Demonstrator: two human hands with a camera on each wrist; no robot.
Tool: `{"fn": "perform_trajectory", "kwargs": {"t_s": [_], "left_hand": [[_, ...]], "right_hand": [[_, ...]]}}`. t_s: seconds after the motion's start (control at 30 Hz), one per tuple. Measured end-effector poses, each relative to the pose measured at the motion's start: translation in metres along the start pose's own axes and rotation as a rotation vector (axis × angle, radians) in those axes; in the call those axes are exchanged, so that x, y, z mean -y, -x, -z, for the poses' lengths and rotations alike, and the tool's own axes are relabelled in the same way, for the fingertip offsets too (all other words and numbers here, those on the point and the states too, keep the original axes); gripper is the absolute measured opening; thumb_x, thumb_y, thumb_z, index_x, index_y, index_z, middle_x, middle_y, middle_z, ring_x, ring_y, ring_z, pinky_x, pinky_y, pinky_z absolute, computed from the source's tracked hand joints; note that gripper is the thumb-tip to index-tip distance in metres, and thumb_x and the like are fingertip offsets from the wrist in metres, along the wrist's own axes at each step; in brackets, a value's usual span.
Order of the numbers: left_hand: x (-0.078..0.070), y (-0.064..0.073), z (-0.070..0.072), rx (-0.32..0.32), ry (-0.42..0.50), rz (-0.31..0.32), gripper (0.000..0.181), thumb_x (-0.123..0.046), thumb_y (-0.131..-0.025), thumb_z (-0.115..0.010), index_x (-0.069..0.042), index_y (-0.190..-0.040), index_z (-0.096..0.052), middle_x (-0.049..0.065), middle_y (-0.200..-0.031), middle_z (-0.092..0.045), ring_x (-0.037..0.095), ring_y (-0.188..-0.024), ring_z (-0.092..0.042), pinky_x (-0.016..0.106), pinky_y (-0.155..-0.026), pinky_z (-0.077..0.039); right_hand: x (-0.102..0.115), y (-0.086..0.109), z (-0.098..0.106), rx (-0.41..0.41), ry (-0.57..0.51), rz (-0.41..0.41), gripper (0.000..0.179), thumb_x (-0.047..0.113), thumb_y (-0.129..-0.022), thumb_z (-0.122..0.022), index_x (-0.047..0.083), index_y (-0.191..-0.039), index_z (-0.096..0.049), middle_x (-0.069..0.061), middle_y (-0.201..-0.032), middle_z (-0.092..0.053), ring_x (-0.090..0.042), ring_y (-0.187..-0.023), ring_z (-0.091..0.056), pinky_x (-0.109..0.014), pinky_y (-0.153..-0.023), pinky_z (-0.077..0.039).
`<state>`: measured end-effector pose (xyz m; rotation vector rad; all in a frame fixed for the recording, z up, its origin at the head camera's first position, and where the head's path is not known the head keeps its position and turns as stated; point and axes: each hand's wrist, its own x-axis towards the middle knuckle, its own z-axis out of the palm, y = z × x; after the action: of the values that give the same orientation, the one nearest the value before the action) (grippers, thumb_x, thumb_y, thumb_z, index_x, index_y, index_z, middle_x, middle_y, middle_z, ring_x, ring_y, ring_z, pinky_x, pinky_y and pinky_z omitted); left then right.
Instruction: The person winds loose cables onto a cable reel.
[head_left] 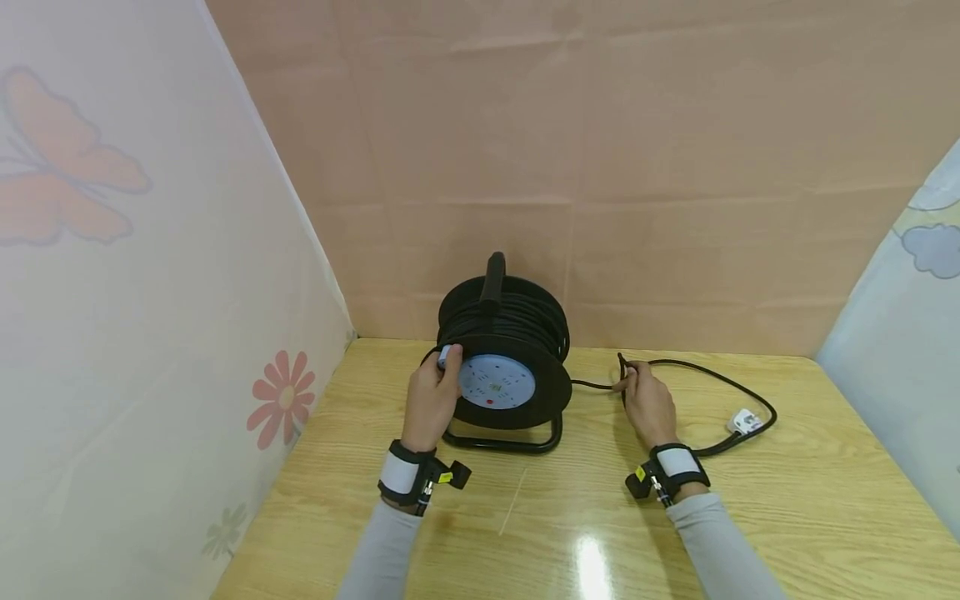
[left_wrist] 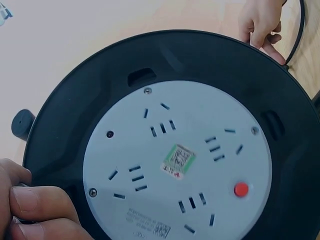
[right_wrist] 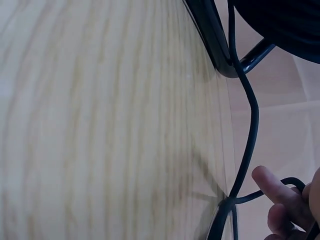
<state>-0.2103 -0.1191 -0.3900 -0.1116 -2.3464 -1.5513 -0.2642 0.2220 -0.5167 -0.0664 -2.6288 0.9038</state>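
A black cable reel (head_left: pixel 510 346) stands upright on its tube frame, with black cable wound on the drum. Its light blue socket panel (left_wrist: pixel 175 125) faces me and bears slots, a red button and a sticker. At the reel's left edge my left hand (head_left: pixel 433 398) grips a small light blue knob (head_left: pixel 444 357) between thumb and fingers. To the right of the reel, my right hand (head_left: pixel 649 404) pinches the black cable (head_left: pixel 592 385) that runs off the drum. In the right wrist view, part of this cable (right_wrist: pixel 253 120) hangs in a bend beside the frame.
Right of my right hand, the cable loops across the wooden table (head_left: pixel 525 517) to a white plug (head_left: pixel 745 422). A brown wall covering (head_left: pixel 637 167) rises behind the reel, and a printed curtain (head_left: pixel 172 292) slopes along the left side.
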Motion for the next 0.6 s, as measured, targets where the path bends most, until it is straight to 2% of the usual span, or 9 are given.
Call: {"fn": "perform_trajectory", "kwargs": {"t_s": [0.27,0.6], "left_hand": [[-0.006,-0.002,-0.006,0.007,-0.021,-0.011,0.058,-0.061,-0.099,-0.036,-0.008,-0.078,-0.051,0.006,-0.062,-0.055,0.022,-0.055,-0.054,0.033,-0.048,-0.039],[-0.011,-0.002,-0.013,0.049,0.012,-0.040,0.056,-0.058,-0.101,-0.034,-0.008,-0.081,-0.049,0.005,-0.061,-0.052,0.021,-0.052,-0.050,0.031,-0.047,-0.036]], "right_hand": [[0.001,0.001,0.000,-0.020,-0.012,0.023,0.037,0.025,-0.109,-0.032,-0.002,-0.126,-0.051,-0.010,-0.086,-0.072,-0.018,-0.054,-0.051,-0.033,-0.045,-0.036],[0.009,0.004,0.006,-0.035,-0.022,0.017,0.034,0.026,-0.108,-0.034,0.002,-0.125,-0.051,-0.004,-0.080,-0.070,-0.016,-0.050,-0.051,-0.034,-0.044,-0.037]]}}
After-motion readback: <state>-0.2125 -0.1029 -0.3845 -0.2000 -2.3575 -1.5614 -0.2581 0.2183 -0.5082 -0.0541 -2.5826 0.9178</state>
